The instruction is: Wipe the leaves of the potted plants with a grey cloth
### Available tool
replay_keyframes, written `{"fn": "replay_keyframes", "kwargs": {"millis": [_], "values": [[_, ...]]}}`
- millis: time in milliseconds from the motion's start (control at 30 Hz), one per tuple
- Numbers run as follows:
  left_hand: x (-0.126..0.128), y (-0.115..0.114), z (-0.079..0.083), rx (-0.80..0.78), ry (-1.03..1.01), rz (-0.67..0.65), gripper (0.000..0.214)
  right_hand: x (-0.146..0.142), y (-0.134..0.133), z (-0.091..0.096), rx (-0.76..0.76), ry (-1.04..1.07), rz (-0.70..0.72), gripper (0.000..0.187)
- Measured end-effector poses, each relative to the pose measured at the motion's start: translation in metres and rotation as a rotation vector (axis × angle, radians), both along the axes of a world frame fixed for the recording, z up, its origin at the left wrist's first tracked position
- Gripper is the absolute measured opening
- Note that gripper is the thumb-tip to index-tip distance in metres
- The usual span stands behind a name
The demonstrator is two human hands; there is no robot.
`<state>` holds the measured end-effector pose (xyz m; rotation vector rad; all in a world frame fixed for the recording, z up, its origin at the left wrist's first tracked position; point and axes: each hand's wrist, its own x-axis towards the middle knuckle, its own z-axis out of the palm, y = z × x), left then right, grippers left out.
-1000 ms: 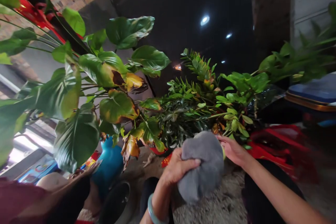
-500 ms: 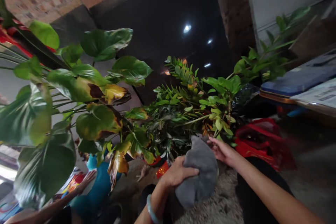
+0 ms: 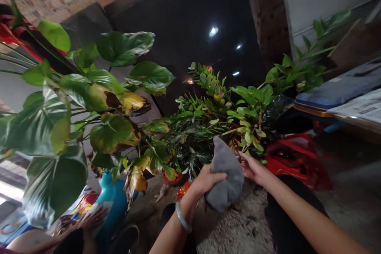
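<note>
My left hand (image 3: 208,180), with a pale bangle on its wrist, grips a soft grey cloth piece (image 3: 226,178), thumb laid across its front. The cloth comes to a point at the top and stands tilted before the leafy plants. Just right of it, my right hand (image 3: 253,168) has its fingers drawn together by the base of a green plant (image 3: 248,137), near some brown dry leaves (image 3: 236,143). Whatever lies between those fingertips is too small and partly hidden by the cloth.
Large yellowing leaves (image 3: 114,133) fill the left side. A red bag (image 3: 293,162) sits at my right, below a stack with a blue case (image 3: 333,89). Lower left, a co-worker's hand (image 3: 95,220) is beside a teal rounded object (image 3: 111,198). A dark glossy panel (image 3: 184,43) stands behind.
My left hand has lifted the grey cloth up and slightly forward. My right hand stays close to the plant's base. The co-worker's hand has moved lower.
</note>
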<state>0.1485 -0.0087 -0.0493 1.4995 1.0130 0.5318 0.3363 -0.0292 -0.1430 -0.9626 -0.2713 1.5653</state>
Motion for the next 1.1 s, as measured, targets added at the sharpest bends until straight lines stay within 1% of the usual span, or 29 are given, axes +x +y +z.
{"fn": "replay_keyframes", "kwargs": {"millis": [33,67,133,167,233,267,300,333,367,400,433,467,500,533,567,600,633,700,733,767,800,833,867,900,933,967,1000,1033,1100], "values": [[-0.011,-0.007,0.000,-0.024,0.052,-0.087,0.022,0.000,0.000,-0.001,-0.007,0.002,0.000,0.019],[-0.020,-0.013,0.004,-0.032,0.083,-0.151,0.022,0.001,0.000,-0.002,-0.011,0.006,0.000,0.018],[-0.031,-0.017,0.023,0.001,0.067,-0.197,0.021,0.001,-0.002,0.000,-0.014,0.011,-0.002,0.018],[-0.031,-0.015,0.035,0.041,0.016,-0.172,0.021,0.001,-0.003,0.002,-0.015,0.010,-0.004,0.020],[-0.020,-0.005,0.055,0.148,-0.134,-0.030,0.024,0.001,-0.004,0.007,-0.021,0.004,-0.008,0.023],[-0.012,0.002,0.061,0.199,-0.215,0.066,0.026,0.000,-0.005,0.010,-0.024,-0.001,-0.008,0.024],[-0.002,0.010,0.063,0.233,-0.288,0.162,0.030,-0.001,-0.005,0.013,-0.027,-0.004,-0.010,0.025],[0.008,0.016,0.060,0.242,-0.337,0.249,0.033,-0.002,-0.005,0.016,-0.028,-0.003,-0.014,0.025],[0.016,0.021,0.053,0.225,-0.357,0.316,0.035,-0.003,-0.005,0.018,-0.025,0.002,-0.020,0.026],[0.022,0.023,0.043,0.187,-0.346,0.360,0.035,-0.004,-0.005,0.019,-0.019,0.010,-0.026,0.027],[0.025,0.022,0.030,0.138,-0.312,0.373,0.034,-0.004,-0.004,0.019,-0.014,0.019,-0.032,0.029],[0.024,0.018,0.017,0.087,-0.257,0.351,0.031,-0.004,-0.004,0.018,-0.011,0.027,-0.036,0.030],[0.019,0.012,0.005,0.040,-0.188,0.297,0.028,-0.004,-0.003,0.016,-0.013,0.032,-0.037,0.030],[0.011,0.004,-0.005,-0.005,-0.112,0.221,0.026,-0.004,-0.003,0.014,-0.019,0.033,-0.034,0.030],[0.001,-0.005,-0.011,-0.047,-0.040,0.134,0.024,-0.003,-0.002,0.011,-0.029,0.032,-0.029,0.028],[-0.010,-0.013,-0.012,-0.081,0.022,0.048,0.023,-0.002,-0.002,0.008,-0.038,0.033,-0.025,0.026],[-0.021,-0.020,-0.009,-0.103,0.065,-0.030,0.023,-0.001,-0.002,0.005,-0.040,0.035,-0.020,0.023],[-0.037,-0.028,0.010,-0.091,0.070,-0.128,0.025,0.001,-0.001,0.002,-0.033,0.041,-0.011,0.018],[-0.040,-0.028,0.023,-0.053,0.035,-0.138,0.025,0.001,-0.001,0.002,-0.030,0.039,-0.010,0.017],[-0.041,-0.026,0.035,0.000,-0.017,-0.113,0.026,0.002,-0.001,0.002,-0.030,0.035,-0.009,0.018],[-0.039,-0.022,0.046,0.058,-0.078,-0.052,0.026,0.002,0.000,0.003,-0.032,0.029,-0.009,0.019],[-0.035,-0.017,0.053,0.114,-0.143,0.034,0.026,0.002,0.000,0.005,-0.036,0.023,-0.008,0.021],[-0.031,-0.011,0.057,0.159,-0.202,0.130,0.027,0.001,0.000,0.007,-0.038,0.019,-0.009,0.022],[-0.025,-0.005,0.057,0.186,-0.248,0.214,0.029,0.001,0.000,0.009,-0.035,0.018,-0.012,0.023],[-0.021,-0.001,0.052,0.193,-0.274,0.275,0.030,0.000,0.000,0.010,-0.027,0.018,-0.015,0.023],[-0.018,0.002,0.044,0.180,-0.272,0.303,0.030,-0.001,0.000,0.011,-0.016,0.018,-0.018,0.023],[-0.017,0.003,0.033,0.153,-0.241,0.295,0.029,-0.001,0.000,0.012,-0.007,0.017,-0.021,0.022],[-0.019,0.002,0.022,0.119,-0.188,0.260,0.026,-0.002,0.000,0.012,0.000,0.016,-0.022,0.022],[-0.030,-0.007,0.002,0.044,-0.049,0.140,0.019,-0.001,-0.001,0.011,0.000,0.014,-0.019,0.020]]}}
